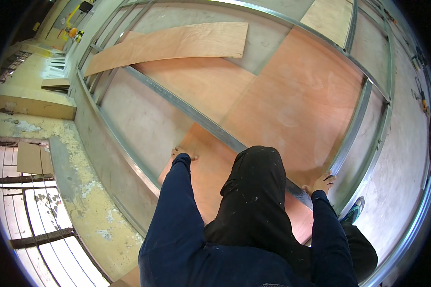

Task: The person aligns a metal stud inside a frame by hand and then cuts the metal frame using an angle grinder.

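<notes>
An orange-brown plywood sheet (207, 150) lies below me, crossed by a long metal stud (187, 107). My left hand (183, 154) is at this sheet's left edge, thumb resting on its face and fingers bent at the edge; their tips are hard to see. To the right, my right hand (321, 183) has its fingers curled over the end of another metal stud (353, 129), close to where it nears the long stud. A small dark mark shows at those fingers, too small to name. Between my hands, my dark-trousered knee (256, 177) covers part of the sheet and stud.
A larger plywood sheet (297, 91) lies beyond the long stud. A loose curved plywood strip (177, 43) rests across the frame at the far left. Metal rails (115, 131) border the work. Left are a peeling wall (88, 191) and barred window (28, 205); tools (424, 101) lie far right.
</notes>
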Available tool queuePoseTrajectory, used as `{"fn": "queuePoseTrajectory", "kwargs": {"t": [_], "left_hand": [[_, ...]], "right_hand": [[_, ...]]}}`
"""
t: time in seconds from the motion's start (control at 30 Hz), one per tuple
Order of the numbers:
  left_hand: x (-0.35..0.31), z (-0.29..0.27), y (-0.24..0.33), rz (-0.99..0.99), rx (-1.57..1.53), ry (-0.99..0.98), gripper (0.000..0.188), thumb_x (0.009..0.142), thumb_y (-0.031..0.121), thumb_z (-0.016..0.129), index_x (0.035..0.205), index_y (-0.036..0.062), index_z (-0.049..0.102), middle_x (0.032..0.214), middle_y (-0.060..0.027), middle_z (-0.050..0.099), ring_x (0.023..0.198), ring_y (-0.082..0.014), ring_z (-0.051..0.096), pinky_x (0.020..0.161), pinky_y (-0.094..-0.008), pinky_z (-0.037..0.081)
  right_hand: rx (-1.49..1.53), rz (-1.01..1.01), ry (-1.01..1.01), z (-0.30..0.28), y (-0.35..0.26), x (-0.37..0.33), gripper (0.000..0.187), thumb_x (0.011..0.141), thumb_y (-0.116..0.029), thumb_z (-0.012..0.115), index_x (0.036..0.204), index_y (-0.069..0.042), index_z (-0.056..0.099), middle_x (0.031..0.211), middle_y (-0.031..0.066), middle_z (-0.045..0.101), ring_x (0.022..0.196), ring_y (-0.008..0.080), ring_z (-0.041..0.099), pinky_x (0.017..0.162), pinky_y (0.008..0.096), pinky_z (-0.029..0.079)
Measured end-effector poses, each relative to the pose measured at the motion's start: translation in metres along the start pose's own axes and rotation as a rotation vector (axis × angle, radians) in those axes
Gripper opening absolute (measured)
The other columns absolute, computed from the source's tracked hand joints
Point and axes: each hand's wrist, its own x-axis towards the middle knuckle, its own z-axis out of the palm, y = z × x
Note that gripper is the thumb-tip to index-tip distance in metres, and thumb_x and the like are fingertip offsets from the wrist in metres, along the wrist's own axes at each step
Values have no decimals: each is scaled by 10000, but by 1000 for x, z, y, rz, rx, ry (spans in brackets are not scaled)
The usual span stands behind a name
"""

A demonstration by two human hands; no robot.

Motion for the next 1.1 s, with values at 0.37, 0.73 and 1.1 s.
{"fn": "queuePoseTrajectory", "kwargs": {"t": [0.37, 0.73, 1.1], "left_hand": [[-8, -2, 3, 32, 5, -9, 1269, 434, 476, 886, 1399, 56, 177, 1416, -141, 290, 1302, -285, 337, 1071, -378, 337], [-12, -4, 3, 26, -7, -4, 1276, 431, 510, 876, 1403, 57, 184, 1410, -151, 303, 1305, -297, 333, 1072, -388, 335], [-8, 0, 1, 44, 14, 18, 1263, 427, 523, 872, 1384, 31, 211, 1400, -153, 315, 1300, -292, 342, 1057, -384, 357]], "right_hand": [[-11, -4, -31, -3, 2, -1, 1428, 515, -511, 841, 1396, 33, -143, 1406, 411, -30, 1278, 547, 226, 1080, 475, 258], [-7, 16, -37, -7, -1, -3, 1425, 518, -478, 852, 1397, 16, -154, 1424, 382, -23, 1292, 525, 222, 1080, 463, 273], [-42, 7, -17, -3, 1, -2, 1429, 520, -492, 846, 1395, 14, -163, 1407, 408, -16, 1277, 531, 253, 1071, 457, 292]]}}
